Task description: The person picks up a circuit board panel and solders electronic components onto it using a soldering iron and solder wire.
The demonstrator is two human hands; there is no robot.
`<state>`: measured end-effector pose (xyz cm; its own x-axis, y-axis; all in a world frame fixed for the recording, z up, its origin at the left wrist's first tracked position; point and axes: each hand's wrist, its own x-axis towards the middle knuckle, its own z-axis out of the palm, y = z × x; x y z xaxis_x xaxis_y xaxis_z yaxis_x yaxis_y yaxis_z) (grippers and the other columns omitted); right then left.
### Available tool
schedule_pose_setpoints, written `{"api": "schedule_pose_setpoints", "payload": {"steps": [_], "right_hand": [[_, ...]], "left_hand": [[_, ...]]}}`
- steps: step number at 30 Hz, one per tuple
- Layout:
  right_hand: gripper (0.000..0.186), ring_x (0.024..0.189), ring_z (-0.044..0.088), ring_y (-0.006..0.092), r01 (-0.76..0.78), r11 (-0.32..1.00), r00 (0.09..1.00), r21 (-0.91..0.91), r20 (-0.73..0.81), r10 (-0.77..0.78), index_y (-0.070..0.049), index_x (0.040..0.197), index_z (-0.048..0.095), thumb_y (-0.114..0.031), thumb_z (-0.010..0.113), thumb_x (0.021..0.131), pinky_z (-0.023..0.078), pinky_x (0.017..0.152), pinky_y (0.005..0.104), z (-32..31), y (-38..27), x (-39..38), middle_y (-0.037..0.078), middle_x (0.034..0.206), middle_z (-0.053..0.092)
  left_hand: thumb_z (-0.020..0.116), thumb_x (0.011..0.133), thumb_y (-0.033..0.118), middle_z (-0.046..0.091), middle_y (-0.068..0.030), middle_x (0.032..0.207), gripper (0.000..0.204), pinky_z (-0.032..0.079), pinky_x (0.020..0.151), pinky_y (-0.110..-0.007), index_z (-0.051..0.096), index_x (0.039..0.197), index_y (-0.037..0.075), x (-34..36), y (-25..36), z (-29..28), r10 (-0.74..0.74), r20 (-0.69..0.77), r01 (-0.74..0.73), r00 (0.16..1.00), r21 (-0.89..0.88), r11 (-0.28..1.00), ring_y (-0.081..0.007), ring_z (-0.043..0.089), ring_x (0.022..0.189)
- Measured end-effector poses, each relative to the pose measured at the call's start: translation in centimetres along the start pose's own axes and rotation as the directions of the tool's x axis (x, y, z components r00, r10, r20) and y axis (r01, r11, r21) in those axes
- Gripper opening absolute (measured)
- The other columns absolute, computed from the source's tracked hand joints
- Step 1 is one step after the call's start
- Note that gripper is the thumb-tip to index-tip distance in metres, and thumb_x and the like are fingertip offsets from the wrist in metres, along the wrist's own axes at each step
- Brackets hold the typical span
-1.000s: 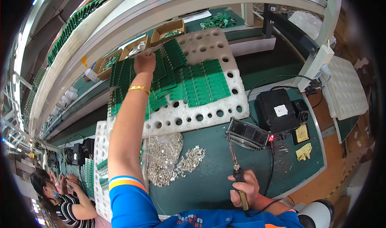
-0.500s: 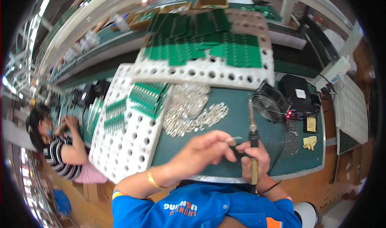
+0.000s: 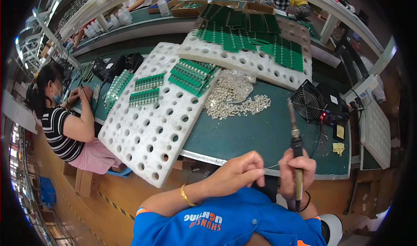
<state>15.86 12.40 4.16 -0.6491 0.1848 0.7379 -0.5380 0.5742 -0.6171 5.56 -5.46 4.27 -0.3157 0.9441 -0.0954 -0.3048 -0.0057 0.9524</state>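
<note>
My left hand [image 3: 243, 174] has its fingers curled and closed, with a thin wire [image 3: 273, 165] at its fingertips, reaching toward my right hand [image 3: 299, 172]. My right hand grips an upright soldering iron [image 3: 295, 133], tip pointing away from me toward a black fan [image 3: 305, 105]. Beyond my hands, small silvery parts [image 3: 239, 106] lie piled beside and on a clear bag. To the left, a perforated white foam board [image 3: 145, 146] carries green circuit strips [image 3: 189, 74]. Behind, a second foam board [image 3: 234, 60] holds many overlapping green boards [image 3: 284, 53].
A black powered unit [image 3: 334, 111], yellow sponge [image 3: 340, 131] and crumpled yellow cloth [image 3: 338, 149] are at right on the green bench [image 3: 234, 142]. A co-worker [image 3: 65, 129] sits close at left. Cartons [image 3: 186, 11] and other workers' hands line the rack behind.
My left hand has come back from the far boards to beside my right hand, a thin wire at its fingers. The view has shifted; the soldering iron stays in my right hand.
</note>
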Motion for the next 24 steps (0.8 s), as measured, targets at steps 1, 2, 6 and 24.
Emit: {"api": "schedule_pose_setpoints", "payload": {"steps": [1,2,6,24], "right_hand": [[0.028,0.068,0.054,0.0185,0.012,1.000,0.999,-0.022,-0.038,-0.013,-0.007,0.110,0.045,0.005,0.061,0.090,0.046,0.058,0.0334,-0.2,-0.4,-0.1,0.012,0.082,0.057],[0.027,0.071,0.054,0.0187,0.007,1.000,0.999,0.014,-0.044,-0.006,-0.006,0.109,0.045,0.006,0.059,0.090,0.046,0.062,0.0319,-0.6,-0.7,-0.4,0.014,0.086,0.056],[0.024,0.076,0.051,0.0159,-0.018,0.993,0.990,-0.113,-0.144,0.001,-0.006,0.107,0.046,0.006,0.058,0.091,0.043,0.070,0.0274,-1.8,-0.9,-1.5,0.015,0.093,0.055],[0.018,0.066,0.053,0.0217,0.071,0.887,0.888,-0.456,-0.377,-0.265,-0.004,0.101,0.057,0.005,0.067,0.088,0.044,0.059,0.0309,-8.8,-1.4,0.2,0.010,0.082,0.061]], "left_hand": [[0.054,0.104,0.020,0.066,-0.0036,0.086,0.015,0.044,0.064,-0.022,0.050,0.106,0.006,-1.4,-0.5,-0.6,0.010,-0.003,-0.010,1.000,0.002,1.000,-0.0063,0.052,0.071],[0.055,0.103,0.019,0.067,-0.0031,0.086,0.014,0.045,0.065,-0.022,0.053,0.103,0.006,-3.3,-1.1,-1.4,-0.033,-0.033,0.036,0.999,0.092,0.995,-0.0065,0.054,0.073],[0.061,0.100,0.019,0.067,-0.0022,0.089,0.017,0.048,0.072,-0.023,0.064,0.096,0.002,-12.1,-6.2,-3.5,-0.041,-0.183,0.098,0.982,0.314,0.944,-0.0075,0.058,0.081],[0.058,0.100,0.021,0.060,0.0005,0.077,0.020,0.044,0.064,-0.026,0.065,0.090,0.005,-16.4,-8.0,-12.8,-0.004,-0.723,0.418,0.691,0.395,0.818,-0.0081,0.053,0.071]]}}
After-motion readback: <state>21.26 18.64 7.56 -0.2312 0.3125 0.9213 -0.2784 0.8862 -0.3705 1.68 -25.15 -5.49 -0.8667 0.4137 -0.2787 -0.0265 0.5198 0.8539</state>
